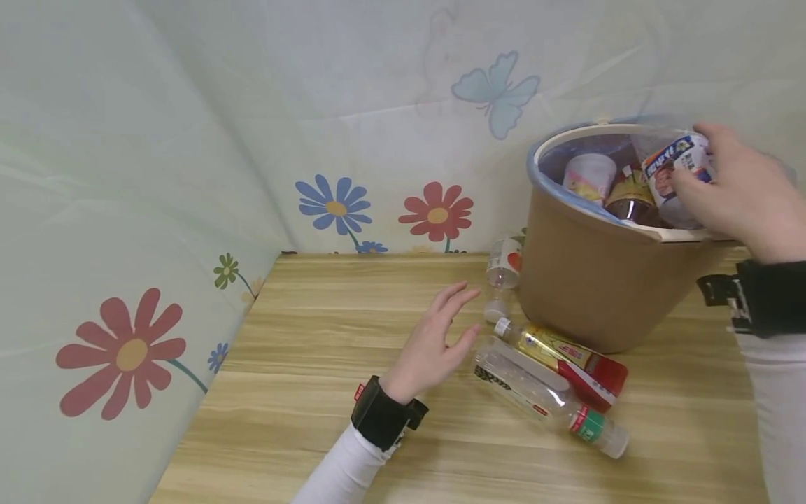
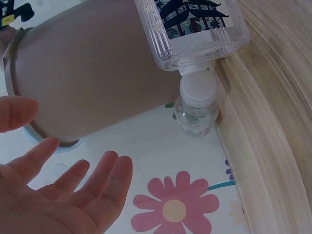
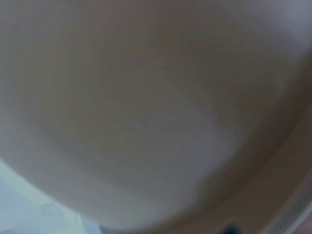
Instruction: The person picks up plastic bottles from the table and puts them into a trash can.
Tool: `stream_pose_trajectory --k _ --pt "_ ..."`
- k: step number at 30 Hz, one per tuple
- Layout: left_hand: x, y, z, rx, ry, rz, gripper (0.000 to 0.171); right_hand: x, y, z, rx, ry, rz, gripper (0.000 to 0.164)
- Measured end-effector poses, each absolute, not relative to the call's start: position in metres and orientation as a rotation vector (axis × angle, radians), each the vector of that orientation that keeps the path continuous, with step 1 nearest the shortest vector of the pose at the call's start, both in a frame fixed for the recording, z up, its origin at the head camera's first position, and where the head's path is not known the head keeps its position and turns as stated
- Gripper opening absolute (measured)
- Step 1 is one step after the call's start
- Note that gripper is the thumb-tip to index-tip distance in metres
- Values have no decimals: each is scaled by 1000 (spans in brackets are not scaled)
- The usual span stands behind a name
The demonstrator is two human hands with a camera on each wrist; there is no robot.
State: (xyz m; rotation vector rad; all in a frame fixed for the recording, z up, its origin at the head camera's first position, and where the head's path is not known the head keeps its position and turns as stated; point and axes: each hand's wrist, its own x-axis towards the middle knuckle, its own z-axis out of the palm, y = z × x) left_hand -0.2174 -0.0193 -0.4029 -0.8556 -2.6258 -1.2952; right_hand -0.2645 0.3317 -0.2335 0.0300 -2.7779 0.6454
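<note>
At the bin's mouth my right hand (image 1: 746,189) holds a clear plastic container (image 1: 676,168) with a blue-and-white label, thumb across the label; its lower end is inside the bin. My left hand (image 1: 428,350) hovers over the table, fingers spread and holding nothing. Close to its fingertips lie a clear square bottle (image 1: 525,381) with a green neck label and a yellow-and-red bottle (image 1: 567,357). Farther back a small clear bottle (image 1: 504,262) lies with its cap toward me. The left wrist view shows the open left hand (image 2: 63,195) and the white-capped bottle (image 2: 197,102).
The brown bin (image 1: 592,280), lined with a bluish bag, stands at the right on the wood-grain table (image 1: 302,364). Inside are a pinkish cup (image 1: 588,175) and a dark-bottomed bottle (image 1: 632,199). A flower-printed wall sheet (image 1: 378,126) rises behind. A blurred brown surface (image 3: 146,107) fills the right wrist view.
</note>
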Motion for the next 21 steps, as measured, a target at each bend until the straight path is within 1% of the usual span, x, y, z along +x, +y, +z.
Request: stream_pose_trajectory --k 4,8,12,15,21 --pt "-217 -19 -404 -854 -2627 -1291 53 -266 327 -234 100 -2766 657 73" --pt "-218 -19 -403 -859 -2630 -1283 53 -266 322 -235 128 -2718 651 62" --pt "-218 -19 -403 -856 -2627 -1301 53 -266 318 -233 193 -2660 803 53" --pt "-218 -19 -403 -850 -2624 -1307 53 -265 313 -234 209 -2611 905 52" --pt "-217 -19 -404 -841 -2625 -1309 53 -259 302 -236 202 -2559 922 49"
